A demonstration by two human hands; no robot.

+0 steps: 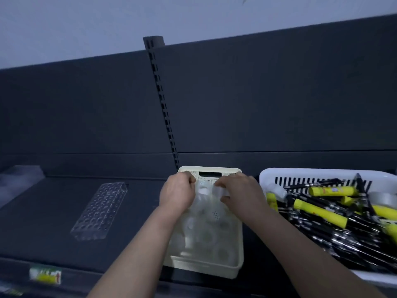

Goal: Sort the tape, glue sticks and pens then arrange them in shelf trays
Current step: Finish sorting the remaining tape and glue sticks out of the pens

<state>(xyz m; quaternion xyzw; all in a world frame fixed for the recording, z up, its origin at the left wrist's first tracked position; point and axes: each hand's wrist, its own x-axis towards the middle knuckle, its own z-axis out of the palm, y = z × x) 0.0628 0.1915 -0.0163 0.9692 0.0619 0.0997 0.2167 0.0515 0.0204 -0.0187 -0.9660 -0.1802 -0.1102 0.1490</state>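
Two bare hands reach into a cream perforated plastic tray (pixel 236 269) standing on a dark shelf (pixel 53 211). The right hand (pixel 242 190) pinches a clear tape roll (pixel 219 191) between thumb and curled fingers, over the tray's far end. The left hand (pixel 178 194) curls its fingers close beside that roll; whether they grip anything cannot be told. More translucent tape rolls (pixel 206 235) fill the tray, blurring together. Just right of it, a white slotted plastic basket (pixel 266 175) holds jumbled black pens (pixel 322 229) and yellow glue sticks (pixel 320 212).
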